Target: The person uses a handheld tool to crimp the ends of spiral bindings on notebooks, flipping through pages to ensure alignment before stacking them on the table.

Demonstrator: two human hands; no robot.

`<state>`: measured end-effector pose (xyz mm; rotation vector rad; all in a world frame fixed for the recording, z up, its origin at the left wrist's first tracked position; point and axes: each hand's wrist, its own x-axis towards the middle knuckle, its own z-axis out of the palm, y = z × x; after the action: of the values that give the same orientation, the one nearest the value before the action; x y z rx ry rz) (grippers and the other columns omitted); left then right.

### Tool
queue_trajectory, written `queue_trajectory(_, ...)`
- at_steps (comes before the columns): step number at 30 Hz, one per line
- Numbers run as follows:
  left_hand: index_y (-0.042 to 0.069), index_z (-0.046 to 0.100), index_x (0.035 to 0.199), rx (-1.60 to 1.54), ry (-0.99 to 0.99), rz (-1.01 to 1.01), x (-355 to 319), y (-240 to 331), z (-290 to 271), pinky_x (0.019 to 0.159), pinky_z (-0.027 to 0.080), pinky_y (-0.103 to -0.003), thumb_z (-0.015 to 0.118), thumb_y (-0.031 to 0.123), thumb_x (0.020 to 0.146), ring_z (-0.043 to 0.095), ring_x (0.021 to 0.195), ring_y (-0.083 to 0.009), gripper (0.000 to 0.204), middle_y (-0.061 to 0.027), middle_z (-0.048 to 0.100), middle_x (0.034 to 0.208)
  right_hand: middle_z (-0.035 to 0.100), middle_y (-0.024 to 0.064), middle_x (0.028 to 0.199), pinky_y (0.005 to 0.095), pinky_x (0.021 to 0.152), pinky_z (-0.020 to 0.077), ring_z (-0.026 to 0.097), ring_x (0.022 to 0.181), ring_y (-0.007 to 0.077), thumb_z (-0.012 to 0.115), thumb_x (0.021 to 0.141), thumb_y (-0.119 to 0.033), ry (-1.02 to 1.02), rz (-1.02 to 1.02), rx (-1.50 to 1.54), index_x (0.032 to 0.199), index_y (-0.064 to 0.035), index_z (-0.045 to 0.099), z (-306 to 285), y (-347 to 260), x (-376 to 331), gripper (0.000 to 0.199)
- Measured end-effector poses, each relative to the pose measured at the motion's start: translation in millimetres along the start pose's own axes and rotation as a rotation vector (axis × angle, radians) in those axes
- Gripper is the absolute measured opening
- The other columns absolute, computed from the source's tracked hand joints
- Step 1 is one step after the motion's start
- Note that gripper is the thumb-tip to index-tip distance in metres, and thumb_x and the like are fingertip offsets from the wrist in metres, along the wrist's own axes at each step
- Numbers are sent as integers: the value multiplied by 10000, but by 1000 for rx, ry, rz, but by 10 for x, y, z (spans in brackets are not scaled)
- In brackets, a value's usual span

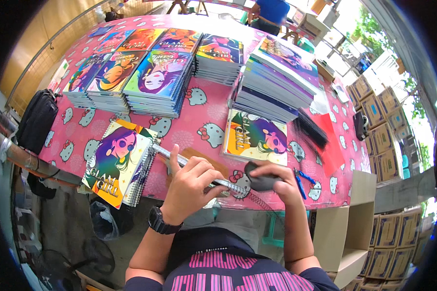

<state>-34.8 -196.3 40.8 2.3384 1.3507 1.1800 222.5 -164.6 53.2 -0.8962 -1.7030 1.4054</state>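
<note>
My left hand [192,182], a black watch at its wrist, grips a notebook [182,159] turned edge-on above the table's near edge. Along the notebook's spine runs a spiral coil [233,187], whose loose end [261,200] trails past it to the right. In my right hand [282,180] is a dark, rounded object [260,181] next to the coil; its kind I cannot make out. A brown board [211,164] lies partly hidden under my left hand. Left of it, spiral notebooks [117,162] overlap at the table edge. To the right sit unbound-looking covers [255,138] in a low pile.
Stacks of bound notebooks [158,77] fill the far left, and a tall stack [272,80] stands behind the low pile. Black coils [311,128], a red sheet [331,145] and blue pliers [300,183] lie right. An open carton [332,233] adjoins the table. A person [272,14] stands beyond.
</note>
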Motion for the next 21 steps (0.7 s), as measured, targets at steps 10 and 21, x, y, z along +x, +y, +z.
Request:
queue_trajectory(10,156,581,1159,-31,5,-76,-43,-72,-41,1105,61,-620,808,265,641,577,1022,-174,576,7,622,988,642,167,1114,380,937,418,587,1080,276,678,771,-461,-262,-81,-112,998,-26,705,161,-42,362,492)
queue_trajectory(21,0,-1,1476,-307,626,-418,-318,-431,162,1133,161,-422,910,262,554,183,1396,-311,1322,-216,171,1507,614,179,1179,366,977,391,568,1111,265,613,798,-563,-224,77,-313,1049,6,680,148,58,636,626)
